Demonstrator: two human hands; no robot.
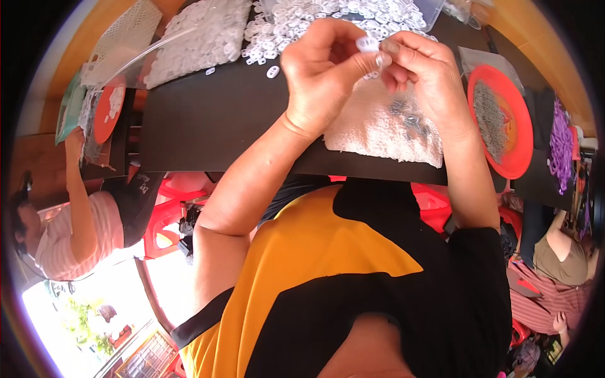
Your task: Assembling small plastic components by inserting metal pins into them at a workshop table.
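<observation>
In front of my chest, over the dark table, my left hand (pixel 324 75) pinches a small white plastic piece with holes (pixel 367 44) between thumb and fingers. My right hand (pixel 430 72) meets it from the right, its thumb and fingertips pressed together close to the piece. Anything held in those right fingertips is too small to make out. Under my hands lies a pale pinkish cloth (pixel 378 135) with small dark metal bits (pixel 413 118) on it. Past my hands spreads a heap of similar white pieces (pixel 268 34).
A clear bag of white pieces (pixel 198 47) lies at the far left. One loose white piece (pixel 272 72) rests on the table (pixel 214 120). To the right stands a red plate (pixel 520 135) of small grey metal parts. Other people sit at both sides.
</observation>
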